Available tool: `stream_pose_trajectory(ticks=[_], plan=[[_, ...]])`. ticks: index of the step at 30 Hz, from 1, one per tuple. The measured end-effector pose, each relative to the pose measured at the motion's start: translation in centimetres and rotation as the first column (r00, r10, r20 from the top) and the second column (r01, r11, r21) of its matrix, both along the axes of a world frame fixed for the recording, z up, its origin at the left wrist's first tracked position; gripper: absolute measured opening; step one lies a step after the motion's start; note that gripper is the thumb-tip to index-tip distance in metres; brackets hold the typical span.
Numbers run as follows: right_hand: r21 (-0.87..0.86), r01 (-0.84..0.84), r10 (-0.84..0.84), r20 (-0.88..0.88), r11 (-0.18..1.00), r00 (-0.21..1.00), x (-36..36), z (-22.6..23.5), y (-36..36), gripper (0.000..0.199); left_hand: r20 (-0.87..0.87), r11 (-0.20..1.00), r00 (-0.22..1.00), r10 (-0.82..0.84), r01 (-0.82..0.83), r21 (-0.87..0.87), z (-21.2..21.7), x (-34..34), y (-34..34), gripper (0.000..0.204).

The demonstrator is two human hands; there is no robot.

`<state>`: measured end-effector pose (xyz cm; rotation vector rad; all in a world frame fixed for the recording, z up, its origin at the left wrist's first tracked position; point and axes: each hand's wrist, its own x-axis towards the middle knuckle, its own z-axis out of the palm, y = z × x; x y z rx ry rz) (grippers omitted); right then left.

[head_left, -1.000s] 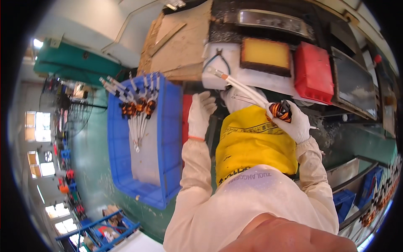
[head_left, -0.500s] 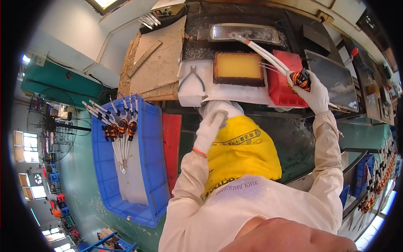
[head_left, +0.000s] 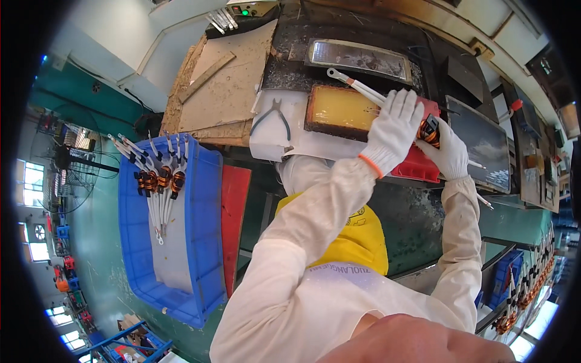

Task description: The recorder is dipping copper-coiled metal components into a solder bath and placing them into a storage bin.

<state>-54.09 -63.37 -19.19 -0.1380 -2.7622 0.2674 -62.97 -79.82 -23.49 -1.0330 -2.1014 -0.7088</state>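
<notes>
1. My left hand [head_left: 394, 128], white glove: fingers spread flat, laid across the white leads of the coil [head_left: 428, 130]. Not gripping that I can see.
2. My right hand [head_left: 449, 152], white glove: closed round the coil, orange-and-black body pinched betw. thumb and fingers.
3. Coil sits over the red tray [head_left: 417, 169], at the bench's right side; its white leads run up-left over the yellow tray [head_left: 342, 110], metal lugs at the tips.
4. Yellow tray: shallow, dark rim, holds yellow liquid or paste; can't tell which.
5. Red tray: contents hidden by both hands.
6. Blue crate [head_left: 200, 230] on my left, well apart from hands: holds a row of like coils [head_left: 158, 180], leads fanned out, on a grey liner.
7. Pliers [head_left: 273, 116] lie on white sheet beside yellow tray.
</notes>
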Motion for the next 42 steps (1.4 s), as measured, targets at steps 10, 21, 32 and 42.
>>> stream_pose_trajectory(ticks=[10, 21, 32, 42], plan=[[-0.07, -0.067, 0.064, -0.051, 0.995, 0.997, -0.9, -0.4, -0.6, 0.063, -0.041, 0.929, 0.964, 0.261, -0.262, -0.262, -3.2, 0.3, 1.8, 0.036], [-0.055, 0.013, -0.012, 0.031, 0.998, 0.999, -2.0, -0.2, -0.5, 0.067, 0.124, 0.994, 0.988, 0.088, -0.079, -0.079, -3.8, -0.7, 1.8, 0.045], [0.042, -0.054, 0.051, 0.075, 0.998, 0.996, -3.2, 0.9, -1.4, 0.064, 0.17, 0.993, 0.979, 0.111, -0.104, -0.05, -5.2, -0.9, 1.3, 0.046], [0.115, -0.074, 0.067, 0.064, 0.991, 0.996, -3.4, 0.8, -1.6, 0.062, 0.191, 0.995, 0.977, 0.095, -0.096, -0.003, -5.4, -1.0, 1.0, 0.045]])
